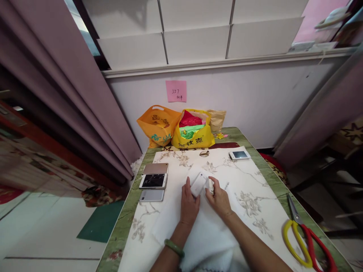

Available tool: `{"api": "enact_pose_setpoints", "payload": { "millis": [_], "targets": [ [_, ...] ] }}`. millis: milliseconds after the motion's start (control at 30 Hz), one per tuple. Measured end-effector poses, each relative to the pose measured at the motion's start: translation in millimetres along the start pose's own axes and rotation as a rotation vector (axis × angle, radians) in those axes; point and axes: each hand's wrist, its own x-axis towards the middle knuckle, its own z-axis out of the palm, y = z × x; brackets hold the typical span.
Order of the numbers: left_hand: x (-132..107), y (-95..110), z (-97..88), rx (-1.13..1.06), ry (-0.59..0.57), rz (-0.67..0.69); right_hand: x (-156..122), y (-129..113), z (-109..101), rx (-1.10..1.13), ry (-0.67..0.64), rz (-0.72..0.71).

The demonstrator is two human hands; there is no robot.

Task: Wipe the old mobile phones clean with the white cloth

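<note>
- Three phones sit in a row along the table's left edge, probably lined up for easy reach.
- Your left hand grips a white phone mid-table by its edges, likely steadying it.
- Your right hand grasps a small white bottle just beside it, perhaps for control.
- Scissors lie by the right edge, apparently kept aside.

From above the near side of a green marble-patterned table, the head camera faces forward and down toward a smooth white wall. The bare left hand and right hand are near, the wall farther; mauve fabric curtains flank this wide view.
</note>
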Motion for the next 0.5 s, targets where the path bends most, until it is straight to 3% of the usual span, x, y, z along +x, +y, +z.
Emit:
{"api": "enact_pose_setpoints", "payload": {
  "millis": [500],
  "targets": [
    [1.6,3.3,-0.3,0.024,0.007,-0.013,-3.8,1.2,-1.8,-0.010,0.018,-0.016]
  ]
}}
